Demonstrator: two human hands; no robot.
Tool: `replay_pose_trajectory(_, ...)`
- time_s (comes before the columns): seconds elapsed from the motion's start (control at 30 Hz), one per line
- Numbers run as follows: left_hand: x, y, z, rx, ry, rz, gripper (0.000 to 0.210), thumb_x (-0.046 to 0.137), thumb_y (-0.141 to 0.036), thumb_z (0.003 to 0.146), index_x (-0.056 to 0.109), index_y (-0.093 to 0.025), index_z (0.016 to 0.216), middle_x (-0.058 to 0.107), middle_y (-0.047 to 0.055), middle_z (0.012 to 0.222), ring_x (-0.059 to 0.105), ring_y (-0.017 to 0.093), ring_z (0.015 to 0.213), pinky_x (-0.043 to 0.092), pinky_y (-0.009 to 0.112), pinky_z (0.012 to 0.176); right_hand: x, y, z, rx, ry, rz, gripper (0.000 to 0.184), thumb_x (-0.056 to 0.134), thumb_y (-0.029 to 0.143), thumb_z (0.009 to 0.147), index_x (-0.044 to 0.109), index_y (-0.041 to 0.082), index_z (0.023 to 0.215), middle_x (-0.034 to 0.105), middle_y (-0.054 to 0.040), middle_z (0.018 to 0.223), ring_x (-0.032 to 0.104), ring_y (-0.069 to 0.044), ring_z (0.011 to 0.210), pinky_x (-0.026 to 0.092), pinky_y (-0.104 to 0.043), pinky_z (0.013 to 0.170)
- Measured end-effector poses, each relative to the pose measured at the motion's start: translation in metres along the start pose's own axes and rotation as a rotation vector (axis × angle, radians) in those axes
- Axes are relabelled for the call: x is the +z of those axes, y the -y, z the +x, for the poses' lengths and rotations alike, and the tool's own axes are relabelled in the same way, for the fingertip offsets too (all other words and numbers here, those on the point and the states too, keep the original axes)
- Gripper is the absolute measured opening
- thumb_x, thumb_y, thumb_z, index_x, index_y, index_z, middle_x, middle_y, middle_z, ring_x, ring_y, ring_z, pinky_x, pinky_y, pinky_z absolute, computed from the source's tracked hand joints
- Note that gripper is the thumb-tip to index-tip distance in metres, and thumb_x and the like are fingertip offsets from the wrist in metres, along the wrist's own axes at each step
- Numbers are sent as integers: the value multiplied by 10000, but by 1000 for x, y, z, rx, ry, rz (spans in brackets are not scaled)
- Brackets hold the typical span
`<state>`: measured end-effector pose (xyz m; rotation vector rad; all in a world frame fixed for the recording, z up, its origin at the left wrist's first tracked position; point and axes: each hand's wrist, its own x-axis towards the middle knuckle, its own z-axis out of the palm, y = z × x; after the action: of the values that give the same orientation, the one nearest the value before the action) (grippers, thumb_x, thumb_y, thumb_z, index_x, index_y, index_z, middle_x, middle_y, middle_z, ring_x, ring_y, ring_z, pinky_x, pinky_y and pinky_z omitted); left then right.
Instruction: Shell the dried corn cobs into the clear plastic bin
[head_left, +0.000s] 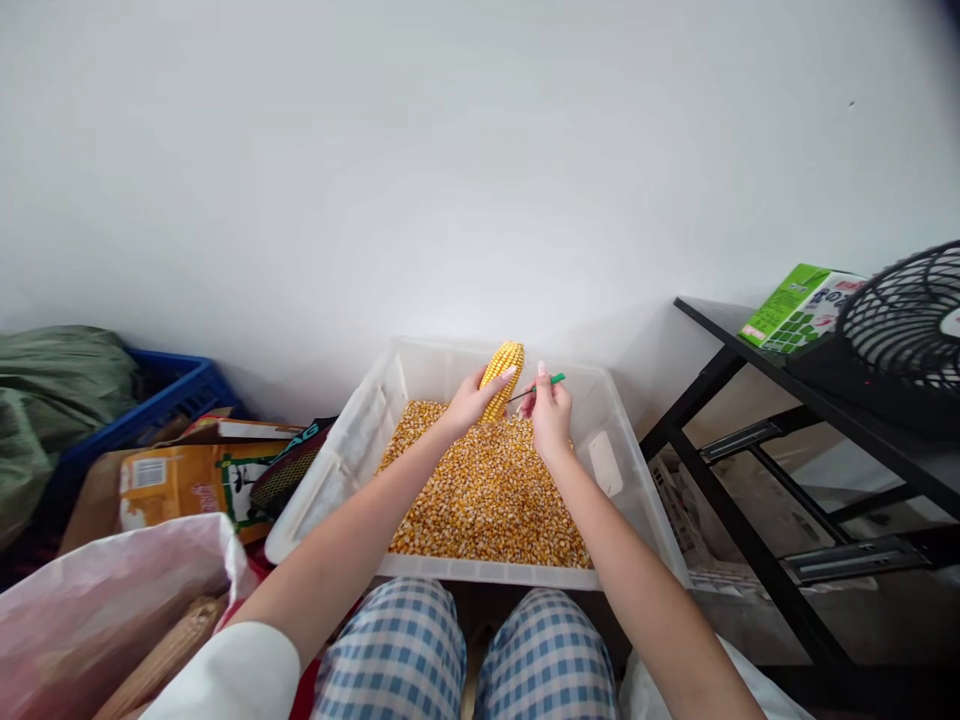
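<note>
My left hand (474, 398) is wrapped round a yellow corn cob (507, 362), which tilts upright with its rows of kernels showing. In my right hand (551, 408) is a thin screwdriver-like tool with a green handle (557, 379). Its dark, narrow shaft (520, 394) points left, and the tip reaches the side of the cob; whether it is between kernels I cannot tell. Both hands are above a translucent plastic bin (352, 430), where loose corn kernels (491, 500) lie in a thick layer.
A black table frame (739, 480) stands close on the right, carrying a green box (799, 305) and a black fan (911, 320). At left are a blue crate (176, 385), an orange package (172, 485) and an open sack (142, 570). A white wall (480, 180) rises behind the bin.
</note>
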<state>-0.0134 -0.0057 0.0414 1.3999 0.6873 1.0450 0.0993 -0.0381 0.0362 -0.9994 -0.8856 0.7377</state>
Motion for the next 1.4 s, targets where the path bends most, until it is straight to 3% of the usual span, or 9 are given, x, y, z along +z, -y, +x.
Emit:
replay_pose_trajectory(0.3, -3, 1, 3, -62, -49, -105, 490, 531, -541, 722, 537, -120, 972, 570, 45, 698, 547, 118, 506, 473, 251, 463, 3, 5, 0, -69, -41, 18, 437, 402, 553, 774, 527, 139, 717, 586, -17, 500, 572, -117, 446, 459, -222, 455)
replay_pose_trajectory(0.7, -3, 4, 4, -79, -68, -151, 523, 526, -564, 713, 513, -117, 983, 566, 41, 664, 556, 129, 479, 453, 245, 437, 3, 5, -1, -100, -62, -6, 431, 405, 540, 778, 538, 133, 731, 618, -38, 549, 593, -124, 483, 479, -235, 494)
replay_pose_trajectory(0.93, -1, 9, 3, 8, -126, -92, 525, 527, -539, 727, 501, -133, 1059, 565, 42, 693, 556, 136, 536, 467, 252, 469, 8, -5, -9, -81, -105, 5, 403, 420, 525, 774, 541, 142, 732, 632, -47, 591, 602, -139, 510, 495, -265, 536)
replay_pose_trajectory(1.23, 3, 9, 1, 24, -200, -27, 533, 558, -529, 703, 528, -138, 1064, 578, 44, 725, 542, 127, 524, 456, 260, 494, 6, -5, -9, -75, -80, 19, 386, 431, 510, 777, 534, 147, 699, 602, -23, 528, 571, -127, 456, 471, -246, 479)
replay_pose_trajectory(1.4, -4, 3, 0, 65, -87, 122, 505, 547, -517, 712, 554, -119, 1021, 587, 57, 747, 542, 134, 558, 448, 249, 502, 1, -3, -1, -3, -58, 25, 407, 439, 552, 752, 512, 160, 671, 567, 0, 463, 528, -119, 387, 433, -231, 414)
